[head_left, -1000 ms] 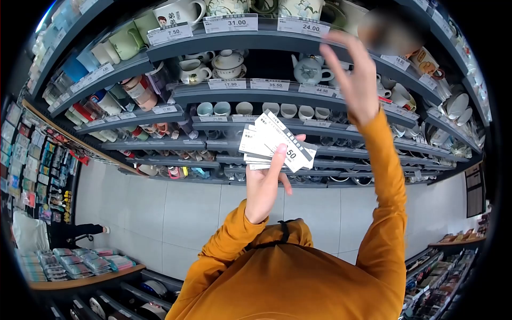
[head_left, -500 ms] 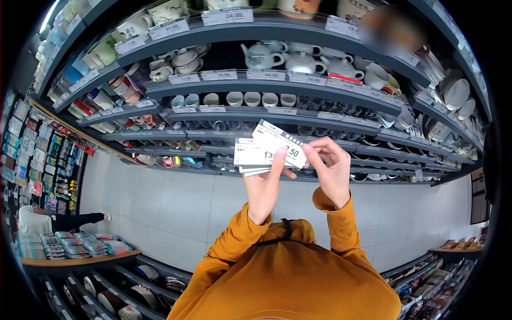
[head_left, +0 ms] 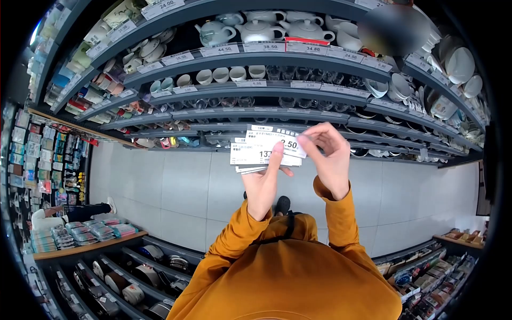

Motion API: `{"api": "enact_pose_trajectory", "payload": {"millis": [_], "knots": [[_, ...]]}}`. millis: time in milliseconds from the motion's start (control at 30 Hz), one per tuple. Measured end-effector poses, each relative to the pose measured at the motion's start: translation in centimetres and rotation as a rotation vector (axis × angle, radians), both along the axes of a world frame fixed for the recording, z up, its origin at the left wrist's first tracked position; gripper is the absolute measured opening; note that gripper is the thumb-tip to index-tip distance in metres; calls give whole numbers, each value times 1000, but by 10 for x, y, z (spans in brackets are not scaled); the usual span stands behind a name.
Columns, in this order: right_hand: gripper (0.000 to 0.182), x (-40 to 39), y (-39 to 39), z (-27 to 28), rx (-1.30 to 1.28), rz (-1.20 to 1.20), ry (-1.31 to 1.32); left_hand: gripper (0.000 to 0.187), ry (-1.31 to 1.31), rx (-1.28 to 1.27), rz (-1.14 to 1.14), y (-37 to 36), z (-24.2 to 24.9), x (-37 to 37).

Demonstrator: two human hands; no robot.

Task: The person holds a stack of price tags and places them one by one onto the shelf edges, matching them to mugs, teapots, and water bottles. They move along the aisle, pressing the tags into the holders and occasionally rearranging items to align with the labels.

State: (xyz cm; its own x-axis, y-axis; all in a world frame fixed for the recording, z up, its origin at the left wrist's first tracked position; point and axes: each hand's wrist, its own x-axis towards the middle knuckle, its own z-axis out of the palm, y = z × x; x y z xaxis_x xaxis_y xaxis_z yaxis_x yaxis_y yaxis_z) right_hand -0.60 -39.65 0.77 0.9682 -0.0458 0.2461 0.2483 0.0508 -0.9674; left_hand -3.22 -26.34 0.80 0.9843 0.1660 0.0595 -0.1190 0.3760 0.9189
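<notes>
My left hand (head_left: 261, 192) is closed around a small stack of white printed price labels (head_left: 245, 156), its thumb pressing on top. The labels are fanned, and digits beginning "13" show on one. Above it lies another price label (head_left: 271, 136) ending in "2.50", partly covered by my thumb. At that label's right edge my right hand (head_left: 332, 154) pinches with thumb and index finger, the other fingers curled. Lower labels in the stack are mostly hidden.
Ahead are curved-looking shelves with teapots (head_left: 261, 31), cups (head_left: 221, 74), glasses and bowls (head_left: 399, 85), with price strips (head_left: 220, 49) along their edges. Grey floor tiles (head_left: 181, 186) lie below. A person (head_left: 80, 213) is at the left, near stacked packets (head_left: 88, 233). Pan shelves stand behind.
The upper label has swung from a tilt to nearly level and sits closer over the stack. The shelves have shifted up and left in view, and a dark shoe now shows below my hands.
</notes>
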Motion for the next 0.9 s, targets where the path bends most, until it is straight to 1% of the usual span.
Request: {"api": "enact_pose_trajectory", "payload": {"millis": [100, 133, 167, 233, 267, 367, 400, 500, 533, 600, 733, 867, 900], "knots": [[18, -6, -13, -9, -133, 94, -5, 16, 53, 20, -28, -4, -13, -6], [20, -9, -17, -17, -110, 133, 30, 16, 81, 39, -48, -3, -20, -8], [20, -12, -22, -25, -162, 171, 66, 16, 117, 48, -83, -1, -29, -12], [19, -24, -27, -44, -179, 207, 133, 16, 197, 65, -151, 7, -48, -24], [16, -30, -29, -59, -226, 229, 142, 18, 280, 94, -180, 9, -58, -33], [14, -54, -32, -93, -253, 265, 269, 19, 519, 124, -283, 16, -83, -56], [15, -61, -34, -105, -259, 279, 305, 20, 458, 128, -277, 14, -97, -61], [17, -75, -39, -120, -229, 308, 433, 20, 448, 113, -324, 13, -114, -74], [19, -73, -38, -121, -212, 289, 410, 20, 461, 118, -333, 13, -118, -71], [18, -64, -38, -117, -203, 300, 398, 19, 488, 137, -353, 15, -118, -65], [18, -36, -44, -108, -197, 380, 362, 23, 509, 54, -331, 19, -102, -47], [16, 0, -49, -104, -132, 332, 430, 26, 516, -35, -343, 25, -91, -40], [16, 13, -50, -109, -131, 308, 373, 26, 518, -53, -326, 27, -91, -41]]}}
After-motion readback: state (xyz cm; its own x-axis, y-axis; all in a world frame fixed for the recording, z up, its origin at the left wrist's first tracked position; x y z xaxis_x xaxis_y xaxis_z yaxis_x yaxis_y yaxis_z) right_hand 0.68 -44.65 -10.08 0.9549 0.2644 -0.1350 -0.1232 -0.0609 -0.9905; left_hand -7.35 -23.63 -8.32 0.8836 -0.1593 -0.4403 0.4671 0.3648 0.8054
